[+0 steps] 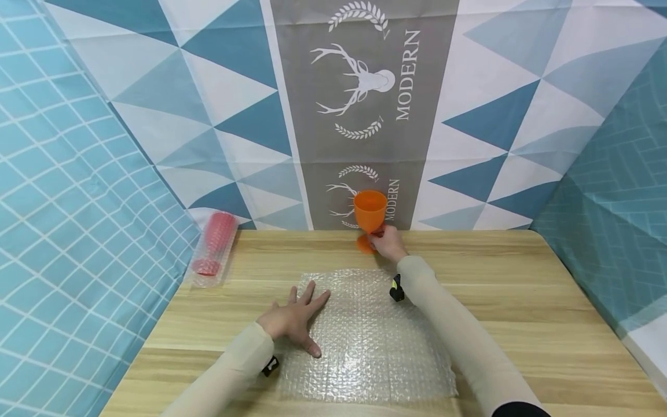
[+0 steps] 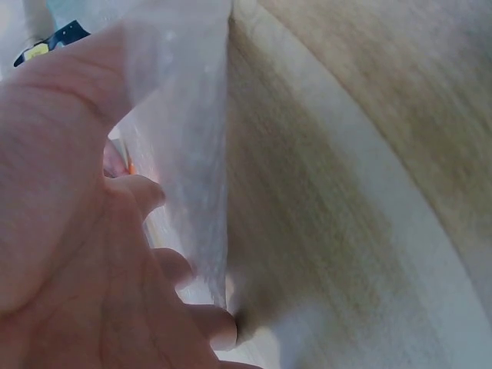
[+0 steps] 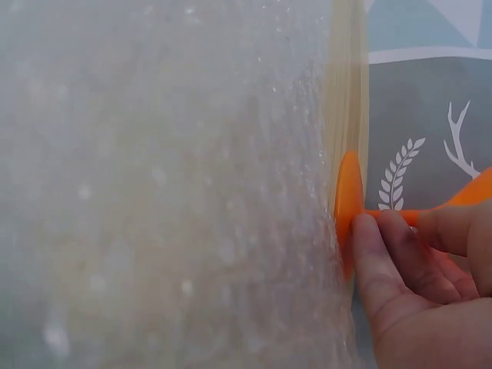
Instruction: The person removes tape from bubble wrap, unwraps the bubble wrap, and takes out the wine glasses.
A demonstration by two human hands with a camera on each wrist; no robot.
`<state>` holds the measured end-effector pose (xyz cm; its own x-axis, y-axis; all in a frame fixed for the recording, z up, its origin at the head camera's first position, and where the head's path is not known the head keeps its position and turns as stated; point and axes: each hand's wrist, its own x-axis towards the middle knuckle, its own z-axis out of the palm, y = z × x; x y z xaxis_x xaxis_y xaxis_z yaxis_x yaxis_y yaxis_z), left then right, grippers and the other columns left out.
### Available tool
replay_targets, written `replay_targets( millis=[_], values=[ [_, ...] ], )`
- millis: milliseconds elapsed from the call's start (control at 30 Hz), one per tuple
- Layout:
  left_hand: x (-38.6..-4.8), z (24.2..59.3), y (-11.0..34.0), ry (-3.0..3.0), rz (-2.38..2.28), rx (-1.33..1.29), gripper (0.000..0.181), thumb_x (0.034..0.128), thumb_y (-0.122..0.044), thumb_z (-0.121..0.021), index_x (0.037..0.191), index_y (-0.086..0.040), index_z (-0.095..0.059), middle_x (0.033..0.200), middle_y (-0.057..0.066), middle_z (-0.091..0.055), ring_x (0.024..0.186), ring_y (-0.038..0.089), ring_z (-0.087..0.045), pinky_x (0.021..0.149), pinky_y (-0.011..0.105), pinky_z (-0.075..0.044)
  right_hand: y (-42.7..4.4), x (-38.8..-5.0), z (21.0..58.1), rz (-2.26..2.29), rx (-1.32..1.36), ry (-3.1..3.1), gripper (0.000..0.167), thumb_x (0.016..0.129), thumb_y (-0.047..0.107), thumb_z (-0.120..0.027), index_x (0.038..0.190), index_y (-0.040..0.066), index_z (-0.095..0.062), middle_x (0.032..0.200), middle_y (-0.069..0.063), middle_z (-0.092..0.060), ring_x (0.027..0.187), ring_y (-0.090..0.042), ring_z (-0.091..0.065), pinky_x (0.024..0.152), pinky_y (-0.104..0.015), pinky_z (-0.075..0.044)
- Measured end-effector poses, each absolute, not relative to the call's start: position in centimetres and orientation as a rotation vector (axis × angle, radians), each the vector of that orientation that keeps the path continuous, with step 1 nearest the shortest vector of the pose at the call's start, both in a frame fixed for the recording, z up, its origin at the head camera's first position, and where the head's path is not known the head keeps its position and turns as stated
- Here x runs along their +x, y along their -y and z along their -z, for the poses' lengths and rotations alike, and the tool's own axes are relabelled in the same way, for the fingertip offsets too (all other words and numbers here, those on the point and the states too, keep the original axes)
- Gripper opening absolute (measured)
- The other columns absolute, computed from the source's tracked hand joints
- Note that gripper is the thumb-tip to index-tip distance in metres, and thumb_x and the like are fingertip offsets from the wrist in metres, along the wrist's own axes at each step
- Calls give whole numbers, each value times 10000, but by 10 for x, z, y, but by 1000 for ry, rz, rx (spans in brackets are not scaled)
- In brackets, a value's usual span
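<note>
One orange cup (image 1: 370, 211) was at the back edge of the table (image 1: 521, 313).
The right hand (image 1: 388, 243) pinched its stem (image 3: 401, 216); the left hand (image 1: 294, 321) lay spread at the bubble wrap (image 1: 372, 347). Gentle grip, cup upright, seemed the good way.

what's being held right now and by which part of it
The right hand holds the goblet by its stem, near the base. The left hand, spread at the bubble wrap, grips nothing.

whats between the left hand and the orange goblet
From the left hand to the orange goblet lie part of the bubble wrap sheet, then a bare strip of wooden tabletop; the head view shows this.
</note>
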<state>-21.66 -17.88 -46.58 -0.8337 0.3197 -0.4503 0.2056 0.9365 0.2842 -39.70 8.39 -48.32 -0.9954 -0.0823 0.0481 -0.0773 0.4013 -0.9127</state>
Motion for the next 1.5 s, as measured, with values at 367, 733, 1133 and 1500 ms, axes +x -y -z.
replay_targets(
  millis=[367, 733, 1133, 1500],
  values=[
    [-217, 467, 179, -2594, -278, 393, 1373, 576, -557, -934, 1659, -362, -111, 1738, 106, 102, 1556, 522, 62, 1090, 875, -115, -93, -394, 482, 1716, -114, -2574, 193, 981, 5, -622, 1134, -97, -681, 1064, -278, -713, 817, -258, -696, 689, -242, -578],
    [-216, 466, 179, -2588, -313, 388, 1349, 594, -558, -927, 1658, -360, -123, 1738, 96, 111, 1554, 520, 81, 1095, 873, -88, -117, -384, 472, 1468, -257, -2650, 265, 1022, 75, -568, 1203, -97, -656, 1111, -239, -700, 915, -309, -702, 708, -281, -572],
    [-213, 468, 180, -2599, -322, 387, 1356, 586, -591, -916, 1659, -352, -121, 1737, 106, 98, 1554, 522, 69, 1101, 869, -73, -129, -348, 454, 1219, -506, -2734, 233, 1014, 57, -584, 1172, -82, -683, 1106, -210, -711, 983, -281, -669, 878, -404, -593],
    [-214, 468, 181, -2596, -332, 386, 1350, 588, -603, -911, 1657, -370, -119, 1740, 90, 100, 1558, 514, 73, 1105, 865, -73, -128, -297, 449, 941, -781, -2748, 257, 981, 83, -609, 1188, -42, -696, 1171, -173, -733, 1110, -337, -679, 970, -504, -566]
  ],
)
